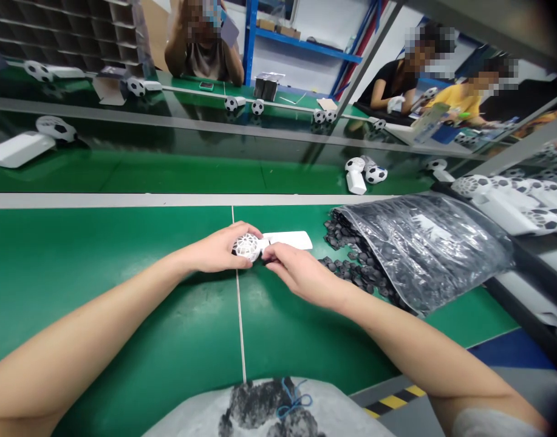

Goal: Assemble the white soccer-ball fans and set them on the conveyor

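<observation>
Ball (248, 246), white and latticed, is located at the middle of your green worktop (136, 321), at the thin pale seam (240, 321) running from near to far. A flat white handle (291, 240) extends from its side toward the right. Your left hand (217, 250) is curled around the ball's left side, thumb near and fingers far, gripping it. Your right hand (300, 273) comes in from the right, thumb and fingers drawn together beside the neck between ball and handle. Something dark shows at those fingertips; you cannot tell from this view whether they grip a piece.

Right of your right hand, loose black pieces (360, 273) lie heaped on the worktop at the mouth of a clear plastic bag (424, 249), dark contents visible through its film. Farther right, a stack (510, 200) of white and black-and-white parts stands beside the bag. Beyond the pale rail (169, 199) at your worktop's far edge, a black-and-white ball (57, 128) with a white handle lies at the left, and a small cluster (355, 182) of similar parts lies at the right. Three co-workers are stationed on the far side: one left of centre, hands raised, and two at the right.
</observation>
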Demonstrator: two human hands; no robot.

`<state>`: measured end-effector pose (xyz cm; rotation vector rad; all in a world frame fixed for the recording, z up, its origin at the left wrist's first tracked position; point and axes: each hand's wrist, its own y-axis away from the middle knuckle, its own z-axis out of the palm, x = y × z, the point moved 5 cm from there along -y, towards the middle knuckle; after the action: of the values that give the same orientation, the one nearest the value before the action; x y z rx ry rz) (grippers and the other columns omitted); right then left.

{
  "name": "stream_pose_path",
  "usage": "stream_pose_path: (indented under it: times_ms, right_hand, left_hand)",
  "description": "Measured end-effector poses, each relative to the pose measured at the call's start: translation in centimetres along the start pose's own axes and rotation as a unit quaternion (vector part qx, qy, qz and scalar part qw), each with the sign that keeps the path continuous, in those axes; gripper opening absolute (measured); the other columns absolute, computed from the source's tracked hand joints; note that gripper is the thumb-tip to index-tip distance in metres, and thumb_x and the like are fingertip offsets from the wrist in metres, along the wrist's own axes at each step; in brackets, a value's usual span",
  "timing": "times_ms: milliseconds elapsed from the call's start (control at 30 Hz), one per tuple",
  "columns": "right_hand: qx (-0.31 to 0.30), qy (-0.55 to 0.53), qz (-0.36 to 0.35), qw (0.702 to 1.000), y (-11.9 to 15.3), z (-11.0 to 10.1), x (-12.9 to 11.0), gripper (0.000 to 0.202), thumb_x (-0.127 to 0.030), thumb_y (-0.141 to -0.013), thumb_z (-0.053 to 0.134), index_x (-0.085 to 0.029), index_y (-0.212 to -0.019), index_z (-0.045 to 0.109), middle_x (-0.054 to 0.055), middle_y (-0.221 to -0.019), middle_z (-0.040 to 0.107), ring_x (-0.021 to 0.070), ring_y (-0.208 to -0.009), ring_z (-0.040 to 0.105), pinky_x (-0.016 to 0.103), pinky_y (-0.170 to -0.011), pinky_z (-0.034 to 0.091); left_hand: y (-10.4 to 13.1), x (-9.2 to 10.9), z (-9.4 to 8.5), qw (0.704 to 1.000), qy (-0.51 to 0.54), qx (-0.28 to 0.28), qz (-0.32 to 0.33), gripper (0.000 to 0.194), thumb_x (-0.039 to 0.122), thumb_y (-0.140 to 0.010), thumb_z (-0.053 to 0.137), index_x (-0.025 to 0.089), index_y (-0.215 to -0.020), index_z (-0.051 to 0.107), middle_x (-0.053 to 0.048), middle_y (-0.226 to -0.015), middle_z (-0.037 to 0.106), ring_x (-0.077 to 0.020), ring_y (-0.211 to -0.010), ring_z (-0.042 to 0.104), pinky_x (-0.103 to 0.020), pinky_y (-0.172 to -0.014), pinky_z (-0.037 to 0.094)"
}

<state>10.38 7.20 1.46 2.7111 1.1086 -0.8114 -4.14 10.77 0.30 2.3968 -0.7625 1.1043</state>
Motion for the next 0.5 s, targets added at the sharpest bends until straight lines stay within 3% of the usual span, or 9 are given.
stream_pose_path:
  times_ms: [100, 200, 367, 500]
  right_hand:
    - [-0.003, 0.027, -0.037, 0.999, -0.38, -0.5, -0.56, 0.022, -0.011, -0.089, 0.041, -0.018, -0.105, 0.054, 0.009, -0.103, 0.06, 0.0209, -0.095, 0.055, 0.036, -0.081, 0.045]
    - [0.003, 0.036, -0.014, 0.999, -0.58, -0.68, -0.35, 0.018, -0.015, -0.091, 0.04, -0.019, -0.101, 0.055, 0.007, -0.093, 0.062, 0.0195, -0.084, 0.057, 0.033, -0.074, 0.046]
    - [0.086, 0.046, -0.029, 0.995, -0.54, -0.92, -0.56, 0.009, -0.018, -0.088, 0.05, -0.019, -0.087, 0.059, 0.006, -0.087, 0.062, 0.0199, -0.084, 0.054, 0.033, -0.076, 0.043]
    - [0.079, -0.046, -0.007, 0.996, -0.77, -0.38, -0.45, 0.006, -0.014, -0.083, 0.056, -0.018, -0.083, 0.06, 0.002, -0.078, 0.063, 0.0159, -0.073, 0.056, 0.028, -0.069, 0.043]
  left_hand:
    - [-0.02, -0.07, 0.06, 1.0, 0.001, 0.001, 0.009, 0.05, 0.029, -0.068, 0.06, 0.022, -0.116, 0.048, -0.004, -0.112, 0.049, -0.0215, -0.096, 0.05, -0.03, -0.08, 0.041]
    - [-0.05, -0.02, 0.08, 1.0, 0.0, 0.004, 0.012, 0.05, 0.028, -0.068, 0.061, 0.021, -0.116, 0.048, -0.005, -0.113, 0.048, -0.0216, -0.098, 0.05, -0.03, -0.082, 0.041]
    - [-0.02, 0.04, 0.04, 1.0, -0.008, 0.011, 0.017, 0.05, 0.027, -0.068, 0.061, 0.02, -0.116, 0.048, -0.005, -0.113, 0.048, -0.0219, -0.099, 0.05, -0.031, -0.083, 0.04]
    - [-0.01, -0.17, 0.09, 1.0, -0.009, 0.009, 0.027, 0.051, 0.028, -0.068, 0.061, 0.021, -0.116, 0.047, -0.005, -0.112, 0.048, -0.0219, -0.098, 0.05, -0.031, -0.083, 0.04]
